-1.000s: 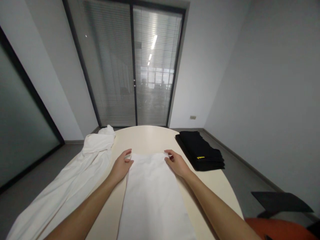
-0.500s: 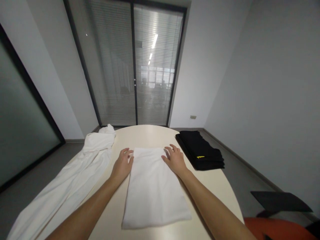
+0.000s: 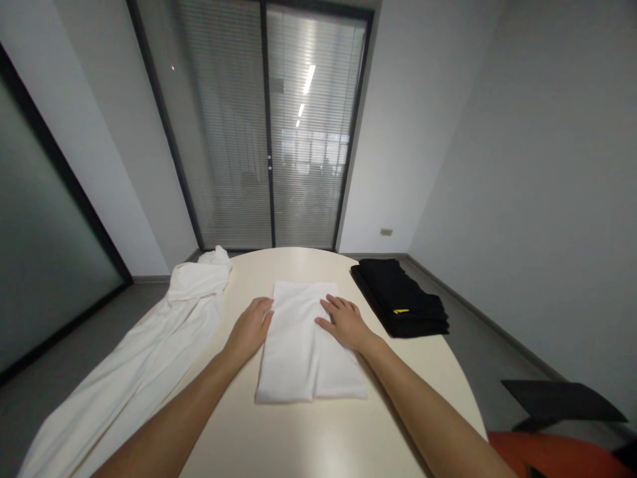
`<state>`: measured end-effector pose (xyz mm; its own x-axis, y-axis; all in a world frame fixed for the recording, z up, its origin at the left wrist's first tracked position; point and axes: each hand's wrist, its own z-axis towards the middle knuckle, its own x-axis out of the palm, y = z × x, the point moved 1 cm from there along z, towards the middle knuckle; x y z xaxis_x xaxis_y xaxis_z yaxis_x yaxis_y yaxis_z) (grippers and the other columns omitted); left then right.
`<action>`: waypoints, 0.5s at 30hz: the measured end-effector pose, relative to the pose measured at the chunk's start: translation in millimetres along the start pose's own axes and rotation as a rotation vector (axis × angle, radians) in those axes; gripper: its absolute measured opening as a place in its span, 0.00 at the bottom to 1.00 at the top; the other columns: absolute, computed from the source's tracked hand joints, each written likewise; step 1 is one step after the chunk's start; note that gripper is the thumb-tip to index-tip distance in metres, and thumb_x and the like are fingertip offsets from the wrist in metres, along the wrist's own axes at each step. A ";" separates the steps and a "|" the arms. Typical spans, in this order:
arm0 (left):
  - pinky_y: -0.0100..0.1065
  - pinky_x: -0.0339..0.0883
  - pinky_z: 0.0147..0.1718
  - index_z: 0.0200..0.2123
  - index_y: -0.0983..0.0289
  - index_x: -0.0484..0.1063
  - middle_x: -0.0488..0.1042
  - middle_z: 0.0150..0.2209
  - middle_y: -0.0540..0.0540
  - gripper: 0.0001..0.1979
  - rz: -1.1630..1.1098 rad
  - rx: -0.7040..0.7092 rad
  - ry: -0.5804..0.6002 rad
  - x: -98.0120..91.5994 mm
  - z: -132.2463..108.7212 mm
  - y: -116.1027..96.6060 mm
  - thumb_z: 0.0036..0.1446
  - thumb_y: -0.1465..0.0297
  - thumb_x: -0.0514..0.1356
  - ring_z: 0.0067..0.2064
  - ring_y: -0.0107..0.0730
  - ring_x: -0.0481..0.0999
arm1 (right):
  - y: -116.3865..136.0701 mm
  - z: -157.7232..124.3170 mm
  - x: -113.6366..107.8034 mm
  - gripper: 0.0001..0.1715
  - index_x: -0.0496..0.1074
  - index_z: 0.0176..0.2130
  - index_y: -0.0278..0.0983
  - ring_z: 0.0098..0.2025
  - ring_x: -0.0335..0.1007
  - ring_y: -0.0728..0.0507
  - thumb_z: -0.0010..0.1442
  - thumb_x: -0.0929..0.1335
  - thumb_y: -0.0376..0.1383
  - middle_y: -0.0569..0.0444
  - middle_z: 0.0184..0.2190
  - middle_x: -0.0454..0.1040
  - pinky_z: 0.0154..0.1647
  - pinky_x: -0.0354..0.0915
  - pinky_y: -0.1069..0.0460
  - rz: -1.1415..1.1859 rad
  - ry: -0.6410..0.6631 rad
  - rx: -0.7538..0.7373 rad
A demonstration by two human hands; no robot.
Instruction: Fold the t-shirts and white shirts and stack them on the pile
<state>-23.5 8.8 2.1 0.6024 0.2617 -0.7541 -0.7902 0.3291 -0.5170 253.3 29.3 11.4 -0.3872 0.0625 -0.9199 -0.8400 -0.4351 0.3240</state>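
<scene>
A folded piece of white cloth (image 3: 296, 355), perhaps a garment, lies flat in front of me with a crease running down its near half. My left hand (image 3: 253, 325) rests at its left edge, fingers extended and the thumb apart, touching the side. On the upper right part of the cloth, my right hand (image 3: 347, 322) lies palm down with its fingers spread. Neither hand is closed round the fabric, though the left fingertips are partly hidden at the edge.
Loose white garments (image 3: 164, 338) stretch along the left side of the pale round-ended table (image 3: 293, 262). A stack of folded black clothes (image 3: 403, 299) with a yellow mark sits at the right. An orange chair (image 3: 547, 451) with a black armrest (image 3: 562, 399) stands at lower right.
The white cloth has slid away from me, its near edge now farther up the table, and a crease has formed in it. Both hands have stayed alongside, shifting slightly.
</scene>
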 end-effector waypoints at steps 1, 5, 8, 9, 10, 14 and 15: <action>0.43 0.66 0.57 0.52 0.63 0.73 0.74 0.53 0.61 0.18 0.006 -0.016 -0.012 -3.3 -1.2 -2.5 0.66 0.65 0.49 0.53 0.42 0.75 | -0.2 4.8 -2.2 0.31 0.67 0.62 0.42 0.66 0.55 0.32 0.66 0.65 0.52 0.43 0.67 0.60 0.64 0.51 0.36 -0.008 -0.038 0.015; 0.41 0.68 0.51 0.48 0.62 0.74 0.77 0.48 0.59 0.15 0.030 0.007 0.030 -11.5 -11.6 -9.7 0.63 0.61 0.57 0.48 0.42 0.77 | 4.9 6.6 -16.8 0.24 0.73 0.54 0.40 0.59 0.63 0.34 0.64 0.68 0.49 0.42 0.58 0.69 0.59 0.58 0.39 -0.024 -0.131 0.021; 0.43 0.65 0.55 0.51 0.61 0.75 0.77 0.51 0.59 0.16 0.033 0.085 0.082 -8.8 -14.7 -7.1 0.60 0.64 0.59 0.52 0.44 0.75 | 6.7 -8.0 -20.3 0.30 0.73 0.56 0.42 0.60 0.63 0.32 0.63 0.67 0.55 0.43 0.59 0.69 0.59 0.57 0.38 0.007 -0.037 -0.016; 0.44 0.64 0.56 0.51 0.60 0.75 0.76 0.52 0.59 0.16 0.033 0.093 0.098 -6.8 -13.8 -5.1 0.60 0.65 0.59 0.53 0.45 0.75 | 5.7 -13.1 -18.8 0.33 0.71 0.59 0.43 0.62 0.60 0.31 0.63 0.66 0.57 0.43 0.62 0.66 0.62 0.55 0.37 0.025 0.018 -0.039; 0.44 0.62 0.58 0.50 0.59 0.76 0.76 0.54 0.59 0.16 0.036 0.089 0.109 -4.6 -12.0 -3.1 0.61 0.65 0.59 0.54 0.45 0.74 | 4.0 -17.2 -16.4 0.36 0.68 0.62 0.44 0.66 0.56 0.30 0.63 0.65 0.59 0.43 0.65 0.63 0.64 0.51 0.35 0.043 0.072 -0.060; 0.46 0.57 0.62 0.50 0.58 0.78 0.75 0.57 0.58 0.15 0.114 0.036 0.082 0.2 -1.9 -0.8 0.61 0.68 0.58 0.60 0.47 0.70 | -5.6 -15.7 -5.4 0.39 0.59 0.68 0.45 0.72 0.43 0.30 0.66 0.60 0.59 0.45 0.71 0.52 0.69 0.37 0.30 0.069 0.158 -0.076; 0.46 0.58 0.61 0.51 0.59 0.77 0.76 0.56 0.59 0.16 0.147 0.028 0.065 -0.4 -0.2 -2.3 0.62 0.68 0.58 0.59 0.48 0.70 | -7.0 -11.7 -4.2 0.38 0.60 0.68 0.45 0.72 0.43 0.31 0.67 0.60 0.59 0.45 0.71 0.52 0.69 0.36 0.30 0.061 0.142 -0.077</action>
<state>-22.0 7.7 3.5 0.4710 0.2498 -0.8460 -0.8653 0.3170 -0.3882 265.3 21.7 10.3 -0.3747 -0.0914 -0.9226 -0.7826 -0.5024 0.3676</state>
